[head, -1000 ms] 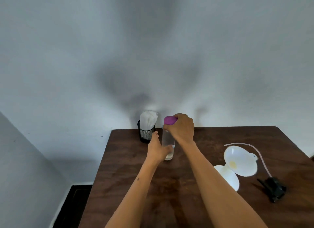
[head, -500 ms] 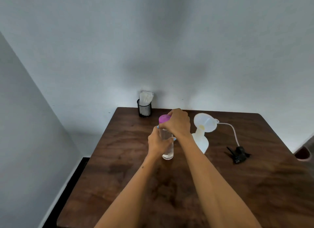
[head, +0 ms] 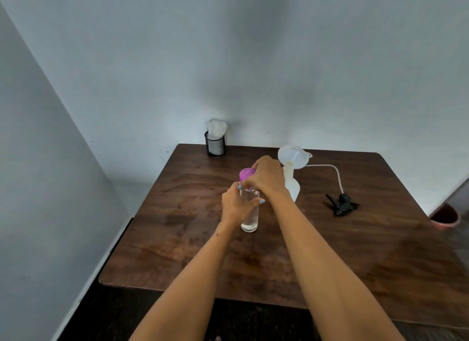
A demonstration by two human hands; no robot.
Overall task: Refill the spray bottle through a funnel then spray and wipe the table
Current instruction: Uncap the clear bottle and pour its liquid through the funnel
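Note:
A clear water bottle (head: 250,218) with a purple cap (head: 246,174) stands upright on the brown wooden table (head: 355,251). My left hand (head: 237,204) grips the bottle's body. My right hand (head: 266,179) wraps over the purple cap from the right. Behind my right hand stands the white spray bottle (head: 293,185) with a white funnel (head: 293,156) tilted in its neck. The black spray head (head: 340,204) lies on the table to the right, its thin tube (head: 335,173) curving back toward the funnel.
A black mesh cup (head: 215,145) holding white napkins stands at the table's back left corner against the wall. A reddish bucket (head: 445,216) sits on the floor off the right edge. Walls close in at the back and left.
The view has pulled back and tilted down, so more of the table shows. Both hands stay on the water bottle and its cap, which now stand nearer the table's middle.

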